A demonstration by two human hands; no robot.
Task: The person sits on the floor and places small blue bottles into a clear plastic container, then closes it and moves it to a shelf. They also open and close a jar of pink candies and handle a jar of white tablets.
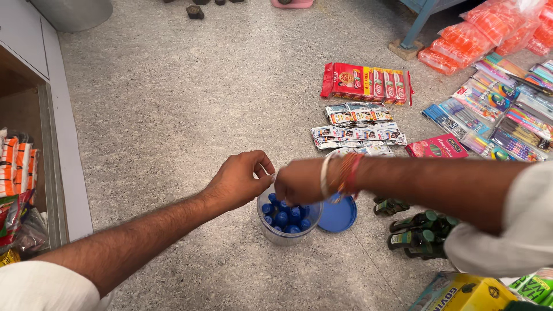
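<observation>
Far left, stacked orange-and-white packets sit on an open shelf beside the speckled grey floor. Moving in, the left hand hovers at the rim of a clear plastic jar, fingers pinched together at the thumb; whether something small sits in that pinch, I cannot tell. Right beside it, touching or nearly so, the right hand dips over the jar's mouth, fingers curled down toward the contents; what they grip, if anything, is hidden. Bangles and red thread ring that wrist. The jar stands upright on the floor directly below both hands, packed with blue-capped items. Its blue lid lies flat on the floor, touching the jar's right side. Beyond, strips of silver sachets and a red multipack lie further back. Right of the lid, small dark green bottles lie clustered near the right arm. A pink box follows, then carded pens fanned out, orange bags in the top corner, and a yellow box at the bottom edge.
</observation>
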